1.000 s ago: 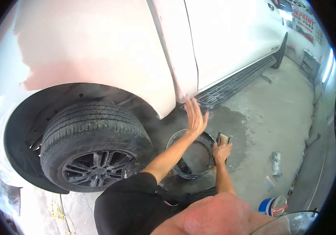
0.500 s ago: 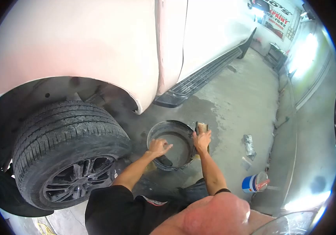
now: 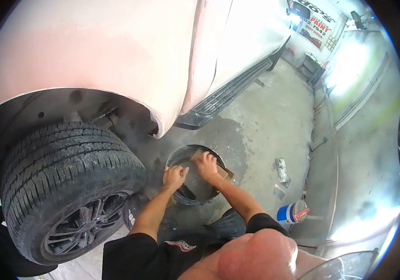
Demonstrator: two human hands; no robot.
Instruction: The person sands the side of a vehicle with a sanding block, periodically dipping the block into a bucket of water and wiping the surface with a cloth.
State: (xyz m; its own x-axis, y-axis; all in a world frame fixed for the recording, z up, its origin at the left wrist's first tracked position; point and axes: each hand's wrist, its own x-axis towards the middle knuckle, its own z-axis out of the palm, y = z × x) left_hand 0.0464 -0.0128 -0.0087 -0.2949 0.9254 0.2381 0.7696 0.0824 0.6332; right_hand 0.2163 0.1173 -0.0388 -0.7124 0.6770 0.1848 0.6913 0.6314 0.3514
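Note:
A round dark bucket (image 3: pixel 200 201) of murky water stands on the floor. Over its left side is my left hand (image 3: pixel 175 177), fingers curled in; whatever they hold, if anything, is too small to tell. A dark oblong piece (image 3: pixel 187 192) lies inside the bucket just below that hand. My right hand (image 3: pixel 206 166) reaches over the bucket opening, its fingers closed on a tan sheet (image 3: pixel 196 157) that shows to the left of the fingertips. Another brown flat piece (image 3: pixel 229 174) rests at the bucket's right rim, beside my right wrist.
At the left are a large tire (image 3: pixel 69 172) and a pinkish-white vehicle panel (image 3: pixel 92 46). A black running board (image 3: pixel 228 91) runs along the vehicle. On the floor at the right are a blue and white tub (image 3: pixel 285 213) and a silvery packet (image 3: pixel 282 171).
My right hand has moved left from the bucket's right rim to over its opening, with the tan sheet. My left hand remains by the left rim. The camera view has shifted somewhat.

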